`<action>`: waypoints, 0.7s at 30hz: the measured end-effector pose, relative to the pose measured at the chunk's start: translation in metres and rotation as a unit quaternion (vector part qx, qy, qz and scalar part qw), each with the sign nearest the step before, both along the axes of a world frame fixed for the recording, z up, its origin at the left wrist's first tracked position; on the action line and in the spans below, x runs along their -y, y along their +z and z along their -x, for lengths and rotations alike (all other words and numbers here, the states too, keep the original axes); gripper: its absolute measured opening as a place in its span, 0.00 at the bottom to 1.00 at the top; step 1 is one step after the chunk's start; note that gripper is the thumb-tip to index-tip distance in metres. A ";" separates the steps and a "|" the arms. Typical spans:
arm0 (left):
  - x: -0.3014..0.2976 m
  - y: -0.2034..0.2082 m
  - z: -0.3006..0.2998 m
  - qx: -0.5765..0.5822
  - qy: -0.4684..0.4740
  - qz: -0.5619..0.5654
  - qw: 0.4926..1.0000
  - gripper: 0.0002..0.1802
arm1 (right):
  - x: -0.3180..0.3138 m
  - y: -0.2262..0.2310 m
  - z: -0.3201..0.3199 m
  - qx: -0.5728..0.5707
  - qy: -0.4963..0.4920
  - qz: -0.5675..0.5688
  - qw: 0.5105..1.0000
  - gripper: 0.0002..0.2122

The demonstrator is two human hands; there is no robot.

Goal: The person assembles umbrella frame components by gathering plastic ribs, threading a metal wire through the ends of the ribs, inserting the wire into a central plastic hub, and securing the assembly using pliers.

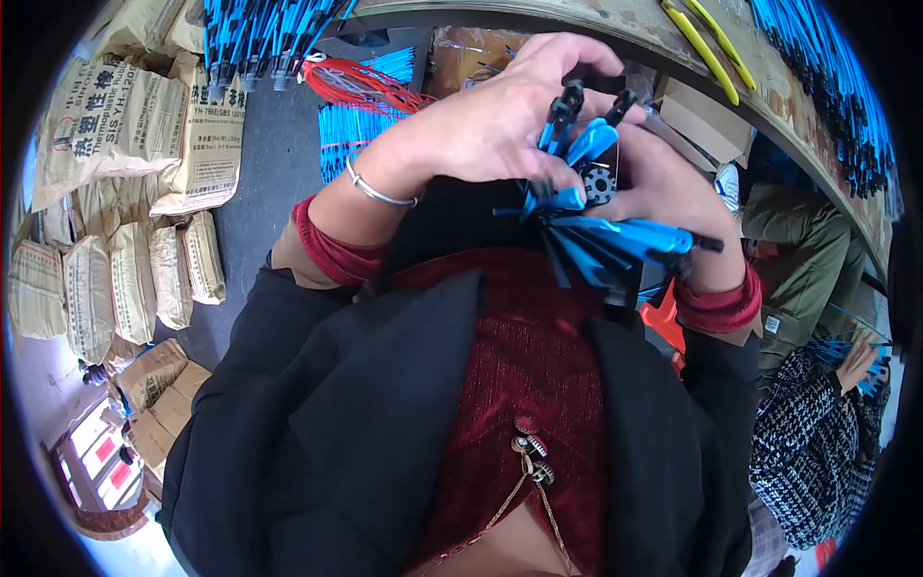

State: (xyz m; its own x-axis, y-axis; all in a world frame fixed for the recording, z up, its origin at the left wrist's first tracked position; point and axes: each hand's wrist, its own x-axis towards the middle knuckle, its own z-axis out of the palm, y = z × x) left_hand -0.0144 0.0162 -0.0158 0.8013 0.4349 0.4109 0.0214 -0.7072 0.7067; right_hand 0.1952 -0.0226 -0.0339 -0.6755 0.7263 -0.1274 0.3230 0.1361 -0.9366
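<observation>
1. While the left hand (505,125) curls its fingers closely round blue strips (659,237), the right hand (659,173) also grips them, fingers partly hidden.
2. Strips: black-tipped, before the chest.
3. Yellow-handled tool (705,53): far right, on bench (625,17).

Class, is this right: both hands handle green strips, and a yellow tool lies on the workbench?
Wrong colour: the head view shows blue strips, not green. The left hand and right hand handle them; the yellow tool is on the workbench.
</observation>
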 end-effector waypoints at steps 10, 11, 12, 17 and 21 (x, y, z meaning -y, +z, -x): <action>0.032 -0.001 0.019 0.069 0.074 0.340 0.935 0.32 | 0.026 -0.007 0.008 -0.050 -0.171 0.064 0.982 0.29; 0.043 -0.009 0.018 0.075 0.103 0.263 0.956 0.29 | 0.029 -0.009 0.012 -0.043 -0.198 0.031 0.979 0.29; 0.052 -0.017 0.015 0.080 0.131 0.184 0.971 0.26 | 0.032 -0.010 0.016 -0.035 -0.225 -0.002 0.974 0.29; 0.048 -0.026 0.010 0.002 0.206 0.012 0.978 0.21 | 0.040 0.000 0.035 -0.021 -0.276 -0.013 0.961 0.26; 0.045 -0.024 0.000 0.038 0.227 0.019 0.973 0.21 | 0.037 0.002 0.033 -0.013 -0.251 -0.044 0.967 0.28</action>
